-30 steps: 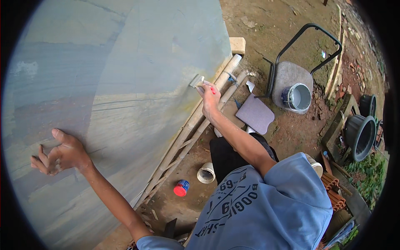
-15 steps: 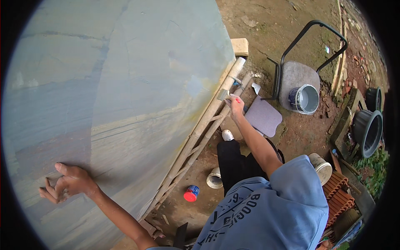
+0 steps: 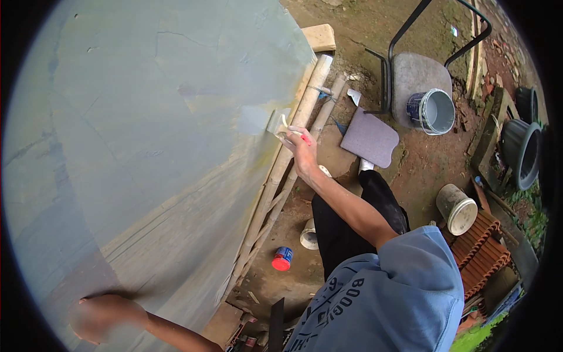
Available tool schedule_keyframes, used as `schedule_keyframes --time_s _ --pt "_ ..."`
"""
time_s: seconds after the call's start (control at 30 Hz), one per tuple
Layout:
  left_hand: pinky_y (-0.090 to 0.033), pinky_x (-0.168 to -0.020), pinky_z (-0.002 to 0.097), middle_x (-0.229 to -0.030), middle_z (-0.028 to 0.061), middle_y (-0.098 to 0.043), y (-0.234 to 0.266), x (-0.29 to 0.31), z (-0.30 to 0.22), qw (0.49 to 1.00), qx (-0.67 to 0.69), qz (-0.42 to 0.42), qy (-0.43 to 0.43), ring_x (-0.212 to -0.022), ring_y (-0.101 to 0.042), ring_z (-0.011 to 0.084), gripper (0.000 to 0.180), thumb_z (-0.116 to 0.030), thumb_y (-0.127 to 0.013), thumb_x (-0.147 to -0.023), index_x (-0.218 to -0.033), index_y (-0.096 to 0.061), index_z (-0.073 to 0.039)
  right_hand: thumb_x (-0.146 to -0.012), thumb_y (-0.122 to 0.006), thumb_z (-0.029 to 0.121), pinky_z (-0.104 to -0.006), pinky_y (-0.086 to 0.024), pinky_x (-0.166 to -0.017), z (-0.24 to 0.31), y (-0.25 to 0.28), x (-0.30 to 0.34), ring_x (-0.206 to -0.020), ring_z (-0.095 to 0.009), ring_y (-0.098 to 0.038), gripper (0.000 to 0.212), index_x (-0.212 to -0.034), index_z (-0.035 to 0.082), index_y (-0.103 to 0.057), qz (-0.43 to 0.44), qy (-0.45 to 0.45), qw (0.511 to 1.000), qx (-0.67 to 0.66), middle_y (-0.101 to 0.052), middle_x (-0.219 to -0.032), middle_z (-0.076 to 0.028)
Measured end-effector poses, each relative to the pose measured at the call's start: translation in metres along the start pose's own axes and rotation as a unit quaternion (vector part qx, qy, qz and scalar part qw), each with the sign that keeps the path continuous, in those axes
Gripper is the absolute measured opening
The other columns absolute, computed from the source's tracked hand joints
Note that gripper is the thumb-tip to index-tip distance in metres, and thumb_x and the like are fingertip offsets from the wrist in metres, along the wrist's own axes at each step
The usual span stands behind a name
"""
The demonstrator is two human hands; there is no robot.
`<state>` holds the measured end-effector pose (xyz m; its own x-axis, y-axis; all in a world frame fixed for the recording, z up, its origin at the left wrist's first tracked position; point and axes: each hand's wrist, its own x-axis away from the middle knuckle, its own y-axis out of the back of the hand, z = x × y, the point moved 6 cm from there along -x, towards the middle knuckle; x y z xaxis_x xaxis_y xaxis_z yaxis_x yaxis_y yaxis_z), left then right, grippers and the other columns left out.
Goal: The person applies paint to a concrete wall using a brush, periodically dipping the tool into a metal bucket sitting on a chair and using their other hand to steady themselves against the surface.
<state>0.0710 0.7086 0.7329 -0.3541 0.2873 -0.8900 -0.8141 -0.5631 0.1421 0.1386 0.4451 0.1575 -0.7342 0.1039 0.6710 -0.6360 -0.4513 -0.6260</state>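
Note:
My right hand (image 3: 302, 154) is closed on a small paint roller (image 3: 273, 122) with a red handle. Its grey-green head meets the wall (image 3: 193, 135), beside a lighter blue-grey patch near the wall's right edge. That wall is painted in uneven grey-blue tones, with fine cracks and a bare-looking beige stretch lower down. At the lower left, my left hand (image 3: 108, 318) is at the wall surface; its fingers are smeared, so their pose is unclear. A bamboo ladder (image 3: 275, 182) leans along the wall's right edge, just below my right hand.
A paint bucket (image 3: 437, 111) stands on a metal-framed chair (image 3: 413, 67), with a loose grey pad (image 3: 370, 139) nearby. Around my legs are a red-lidded blue can (image 3: 282, 259) and pale tubs (image 3: 457, 210). Roof tiles (image 3: 478, 252) and dark basins (image 3: 521, 154) lie right.
My right hand has brought the roller up and left, from over the bamboo ladder onto the wall. My left hand has moved lower, and the whole view has shifted.

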Motion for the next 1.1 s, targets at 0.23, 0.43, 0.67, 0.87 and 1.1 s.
schedule_keyframes --time_s 0.23,0.43,0.67,0.87,1.1 --pt "-0.034 -0.101 0.0541 -0.132 0.0287 -0.029 -0.008 0.000 0.002 1.000 0.013 -0.018 0.009 -0.125 -0.031 0.0362 0.085 -0.061 -0.057 -0.089 -0.108 -0.026 0.016 -0.092 -0.060 0.000 -0.0445 -0.056 -0.098 0.055 -0.074 0.111 -0.113 -0.025 -0.060 0.017 -0.109 -0.002 -0.060 0.114 -0.001 0.991 -0.068 -0.059 -0.118 -0.017" --pt "-0.033 -0.102 0.0572 -0.136 0.0324 -0.028 -0.005 0.002 0.014 0.999 0.004 -0.014 0.041 -0.127 -0.029 0.0411 0.099 -0.067 -0.056 -0.086 -0.124 -0.031 0.021 -0.088 -0.055 -0.002 -0.0447 -0.060 -0.088 0.060 0.006 0.055 -0.102 -0.028 -0.067 0.014 -0.100 -0.002 -0.063 0.052 0.068 0.992 -0.093 -0.064 -0.114 -0.020" --pt "-0.039 -0.099 0.0551 -0.128 0.0340 -0.036 -0.017 -0.001 0.018 1.000 -0.018 -0.020 0.014 -0.122 -0.037 0.0441 0.099 -0.069 -0.054 -0.088 -0.118 -0.033 0.022 -0.085 -0.056 -0.007 -0.0364 -0.060 -0.089 -0.021 0.136 -0.116 -0.090 -0.022 -0.065 0.018 -0.102 -0.005 -0.062 -0.175 0.076 0.981 0.031 -0.063 -0.097 -0.014" --pt "-0.036 -0.093 0.0592 -0.125 0.0340 -0.033 0.005 -0.004 -0.005 0.996 -0.012 -0.058 -0.070 -0.114 -0.040 0.0449 0.079 -0.052 -0.049 -0.099 -0.123 -0.028 0.020 -0.088 -0.058 -0.006 -0.0371 -0.060 -0.089 -0.025 0.044 -0.070 -0.094 -0.023 -0.066 0.015 -0.102 -0.004 -0.062 -0.053 0.075 0.996 -0.002 -0.064 -0.098 -0.015" --pt "-0.044 -0.092 0.0564 -0.126 0.0329 -0.042 -0.016 0.002 0.043 0.998 -0.018 -0.046 0.032 -0.116 -0.045 0.0442 0.088 -0.065 -0.056 -0.090 -0.119 -0.043 0.018 -0.088 -0.057 -0.007 -0.0376 -0.059 -0.091 -0.032 0.123 -0.070 -0.098 -0.025 -0.067 0.016 -0.103 -0.003 -0.062 -0.123 0.012 0.992 0.007 -0.064 -0.102 -0.015"
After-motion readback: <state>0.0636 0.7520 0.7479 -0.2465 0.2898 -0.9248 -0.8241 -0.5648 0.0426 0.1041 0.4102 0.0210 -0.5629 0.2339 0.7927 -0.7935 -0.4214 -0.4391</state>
